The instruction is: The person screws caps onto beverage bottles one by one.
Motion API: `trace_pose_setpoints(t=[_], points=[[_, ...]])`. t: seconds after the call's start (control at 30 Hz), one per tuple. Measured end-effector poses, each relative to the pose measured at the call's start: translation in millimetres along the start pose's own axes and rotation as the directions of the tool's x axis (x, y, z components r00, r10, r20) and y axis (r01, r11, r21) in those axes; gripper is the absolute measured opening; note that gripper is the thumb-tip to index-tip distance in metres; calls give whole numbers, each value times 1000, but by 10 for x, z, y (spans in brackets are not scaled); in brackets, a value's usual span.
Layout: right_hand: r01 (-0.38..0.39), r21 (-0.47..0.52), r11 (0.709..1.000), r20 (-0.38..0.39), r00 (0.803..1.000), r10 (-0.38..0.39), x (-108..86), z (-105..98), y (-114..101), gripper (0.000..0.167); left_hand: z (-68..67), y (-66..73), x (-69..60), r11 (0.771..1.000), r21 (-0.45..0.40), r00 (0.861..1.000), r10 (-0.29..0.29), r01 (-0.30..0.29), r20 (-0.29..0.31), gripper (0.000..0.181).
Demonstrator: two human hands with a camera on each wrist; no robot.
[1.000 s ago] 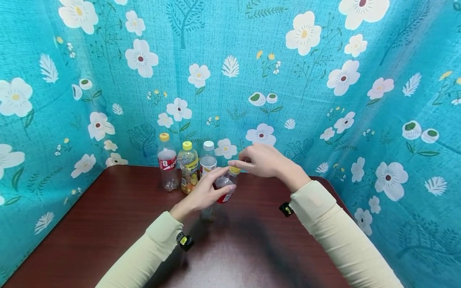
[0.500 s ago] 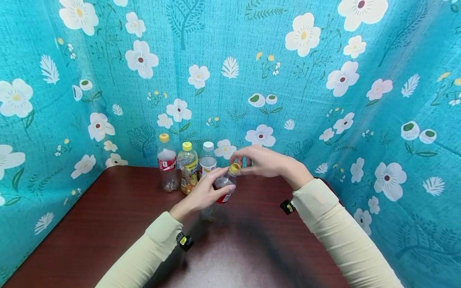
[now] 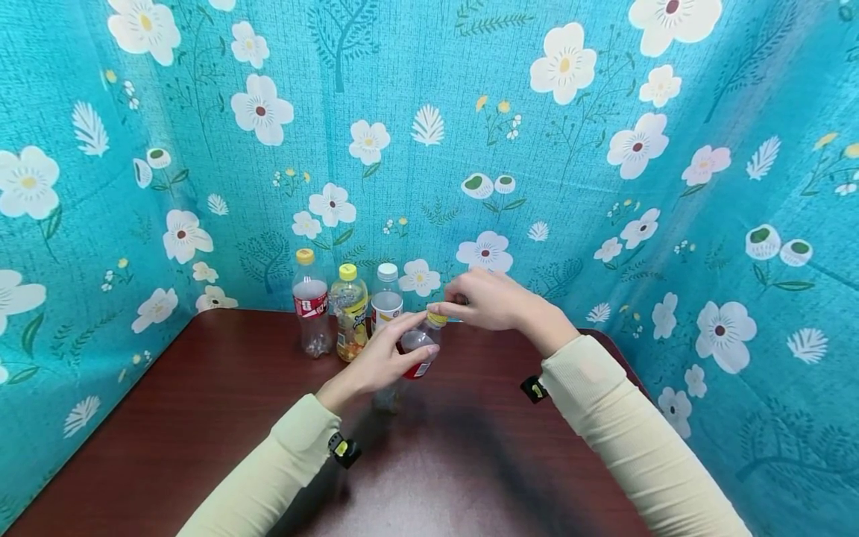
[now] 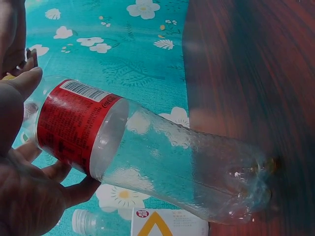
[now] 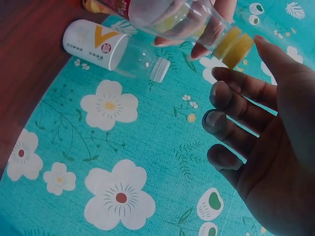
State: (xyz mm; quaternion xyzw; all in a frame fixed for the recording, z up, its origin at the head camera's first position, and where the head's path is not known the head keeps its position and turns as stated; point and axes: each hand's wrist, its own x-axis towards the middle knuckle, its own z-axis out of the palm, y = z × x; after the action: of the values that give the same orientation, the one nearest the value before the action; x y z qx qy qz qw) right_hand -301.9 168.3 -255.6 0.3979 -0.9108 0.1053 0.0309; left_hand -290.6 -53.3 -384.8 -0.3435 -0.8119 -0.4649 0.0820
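My left hand (image 3: 385,358) grips a clear plastic cola bottle (image 4: 157,147) with a red label, fingers and thumb around its upper part. The bottle leans, with its yellow cap (image 5: 235,47) toward the right and its base low over the table. At the cap is my right hand (image 3: 490,300), its thumb and index finger on either side, pinching it; the other fingers are loosely bent. A yellow ring shows below the cap in the right wrist view. No liquid is visible in the bottle.
Behind on the brown table (image 3: 221,418) stand a red-labelled bottle with an orange-yellow cap (image 3: 312,306), a yellow-labelled bottle (image 3: 350,313) and a white-capped bottle (image 3: 387,294). A blue flowered curtain (image 3: 416,201) encloses the table's back and sides.
My right hand turned at the yellow cap, its thumb first lower, beside the cap, and now up across it as one second ago. My left hand and the bottle stay in place.
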Motion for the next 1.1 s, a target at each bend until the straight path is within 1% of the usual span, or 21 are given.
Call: trace_pose_setpoints(t=[0.07,0.17,0.2,0.27,0.33,0.47,0.57,0.63,0.7,0.8,0.87,0.9,1.0,1.1], points=[[-3,11,1000,-6,1000,3,-16,-16,5,33,-8,9,-2,1000,0,1000,-2,2,-3,61],[8,71,997,13,1000,-9,-38,-45,11,20,-13,17,-5,1000,2,1000,-12,12,-4,61],[15,95,995,26,1000,-18,-41,-51,13,21,-14,20,-6,1000,3,1000,-19,19,-3,61],[33,127,991,53,998,-40,-38,-55,11,29,-17,25,-5,1000,4,1000,-30,30,-1,61],[50,141,989,75,995,-61,-28,-49,14,33,-19,28,-3,999,4,999,-37,37,2,62],[76,148,986,79,993,-88,-13,-22,21,27,-15,23,5,999,-1,999,-35,35,9,63],[91,143,986,47,994,-99,-4,3,19,19,-8,14,8,1000,-4,1000,-26,26,7,62],[84,126,988,21,996,-88,6,23,5,15,-3,7,9,1000,-6,1000,-21,21,1,61],[61,84,995,-3,998,-61,17,48,-12,15,3,4,5,1000,-6,1000,-12,12,-7,61],[4,9,1000,-24,1000,-4,31,75,-44,18,6,0,1,1000,-7,1000,0,0,-15,60],[-15,-28,999,-30,999,14,37,79,-54,19,1,7,0,1000,-11,1000,1,-1,-15,59],[-15,-31,999,-29,999,14,36,75,-57,20,-4,11,-1,1000,-15,1000,-1,1,-11,59],[12,27,1000,-9,1000,-12,22,55,-40,21,-19,18,-3,1000,-23,1000,-8,8,-2,60],[59,111,992,14,998,-61,4,36,-7,26,-37,16,-4,1000,-28,1000,-12,12,8,62]])
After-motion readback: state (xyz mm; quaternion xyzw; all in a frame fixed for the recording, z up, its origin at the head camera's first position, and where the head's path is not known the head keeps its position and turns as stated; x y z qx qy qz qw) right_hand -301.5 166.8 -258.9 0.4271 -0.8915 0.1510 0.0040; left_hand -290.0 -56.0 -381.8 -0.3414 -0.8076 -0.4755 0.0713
